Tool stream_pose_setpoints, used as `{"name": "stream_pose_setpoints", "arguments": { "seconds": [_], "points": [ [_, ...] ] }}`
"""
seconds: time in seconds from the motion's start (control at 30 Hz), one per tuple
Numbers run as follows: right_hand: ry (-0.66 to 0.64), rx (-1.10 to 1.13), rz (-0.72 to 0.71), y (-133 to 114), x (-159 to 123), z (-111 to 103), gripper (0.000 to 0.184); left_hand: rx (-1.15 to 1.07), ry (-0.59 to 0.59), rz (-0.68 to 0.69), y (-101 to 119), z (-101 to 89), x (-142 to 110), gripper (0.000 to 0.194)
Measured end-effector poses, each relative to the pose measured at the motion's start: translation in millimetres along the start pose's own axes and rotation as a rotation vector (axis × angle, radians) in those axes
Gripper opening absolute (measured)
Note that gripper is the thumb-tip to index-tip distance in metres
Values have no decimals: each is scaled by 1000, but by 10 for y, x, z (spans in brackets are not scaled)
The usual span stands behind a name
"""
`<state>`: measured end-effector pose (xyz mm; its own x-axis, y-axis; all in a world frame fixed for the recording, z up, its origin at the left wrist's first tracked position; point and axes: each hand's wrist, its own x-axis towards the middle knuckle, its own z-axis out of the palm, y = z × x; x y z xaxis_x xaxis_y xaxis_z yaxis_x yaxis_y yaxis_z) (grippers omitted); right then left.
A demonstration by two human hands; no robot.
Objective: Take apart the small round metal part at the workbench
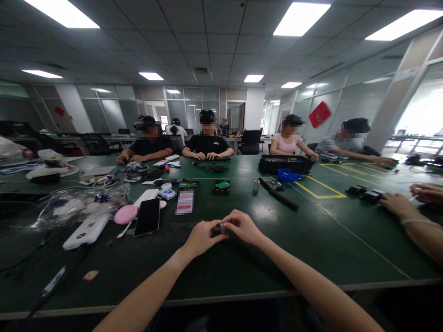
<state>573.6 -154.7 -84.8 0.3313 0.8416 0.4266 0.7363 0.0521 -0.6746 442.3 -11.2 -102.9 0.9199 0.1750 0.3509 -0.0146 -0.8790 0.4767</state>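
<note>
Above the near middle of the green bench [304, 258], I have both hands closed on one small grey part [224, 228]: my left hand [201, 237] pinches it from its side between thumb and fingers, and my right hand [243, 226] grips it at the top. The fingers hide much of it from me. Beyond, a green board [221, 186] lies flat, with a metal cylinder [256, 185] upright to its right. Off to the left I see a black phone [148, 217] beside a pink disc [126, 214].
</note>
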Motion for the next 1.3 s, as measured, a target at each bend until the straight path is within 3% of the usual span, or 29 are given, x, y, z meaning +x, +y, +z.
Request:
{"name": "stream_pose_setpoints", "arguments": {
  "seconds": [0.37,0.93,1.3],
  "points": [
    [96,-92,-26,16,-1,3,15,6,24,29,-11,4,-5,42],
    [34,-121,-30,73,-1,-7,20,125,17,87,-10,-7,-19,43],
    [76,-146,-13,90,-6,-7,22,121,37,91,-15,-9,-23,43]
  ]
}}
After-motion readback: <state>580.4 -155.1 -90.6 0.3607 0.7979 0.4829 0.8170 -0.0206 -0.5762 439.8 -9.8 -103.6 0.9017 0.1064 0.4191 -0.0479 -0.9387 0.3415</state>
